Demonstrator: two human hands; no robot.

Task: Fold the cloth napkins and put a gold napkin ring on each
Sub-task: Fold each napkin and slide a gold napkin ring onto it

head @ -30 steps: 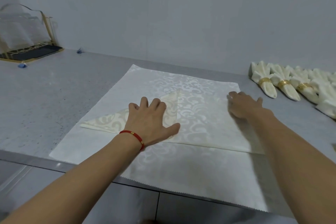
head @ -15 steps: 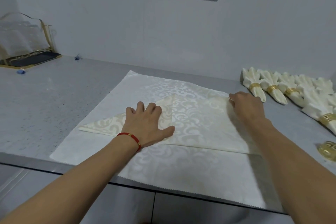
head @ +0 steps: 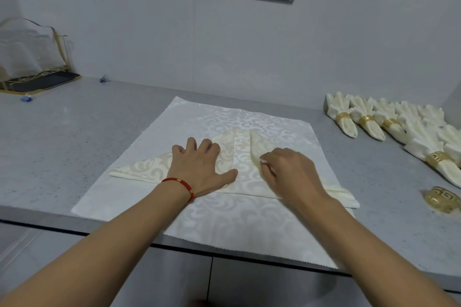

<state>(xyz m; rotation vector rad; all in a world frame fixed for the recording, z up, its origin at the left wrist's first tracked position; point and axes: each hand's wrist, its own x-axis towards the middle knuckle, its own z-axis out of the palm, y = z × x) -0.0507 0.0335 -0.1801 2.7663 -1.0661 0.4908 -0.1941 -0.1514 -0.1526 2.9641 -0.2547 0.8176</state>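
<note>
- Cream damask, the napkin (head: 239, 154) you are folding lies on a larger white patterned cloth (head: 224, 217) spread over the grey counter (head: 74, 137).
- Your left hand (head: 199, 167) presses flat on the napkin's left half, fingers straight and spread; a red cord bracelet (head: 180, 184) circles that wrist.
- Your right hand (head: 291, 172) sits just right of the left hand, its fingertips pinching the napkin's right-hand flap, which is turned in toward the middle.
- Right of the napkin, near the wall, a row of folded napkins (head: 366, 119) lies on the counter, each with a gold ring.
- One loose gold napkin ring (head: 442, 199) rests on the counter right of the napkin, nearer the front edge.
- Far left of the napkin stands a wire rack (head: 32, 67).
</note>
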